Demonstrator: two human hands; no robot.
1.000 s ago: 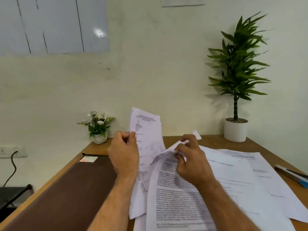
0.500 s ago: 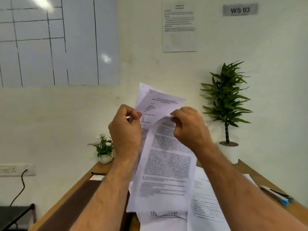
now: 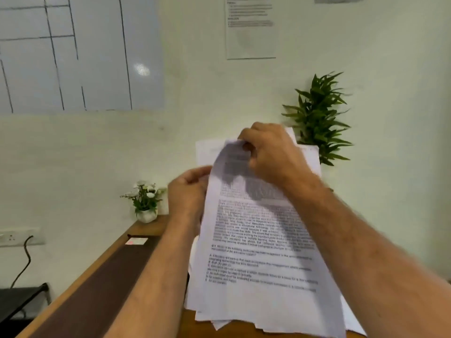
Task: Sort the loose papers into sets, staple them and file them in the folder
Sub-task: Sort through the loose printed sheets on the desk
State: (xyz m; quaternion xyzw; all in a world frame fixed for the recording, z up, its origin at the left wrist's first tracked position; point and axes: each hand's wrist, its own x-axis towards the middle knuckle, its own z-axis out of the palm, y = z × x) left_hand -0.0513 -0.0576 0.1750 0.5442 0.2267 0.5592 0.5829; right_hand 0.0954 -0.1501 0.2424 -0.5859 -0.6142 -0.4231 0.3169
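We hold our right hand (image 3: 269, 154) raised, forearm angled up from the lower right, fingers curled and pinching the top edge of the front sheet of the papers (image 3: 258, 252). Our left hand (image 3: 189, 191) sits lower and to its left, closed on the stack's left edge. The papers hang below both hands, above the desk (image 3: 97, 284).

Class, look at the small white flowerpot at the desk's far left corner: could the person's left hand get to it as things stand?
Probably not straight away. The left hand is gripping the left edge of the paper stack, so it would have to let go first. Otherwise nothing blocks the way to the flowerpot.
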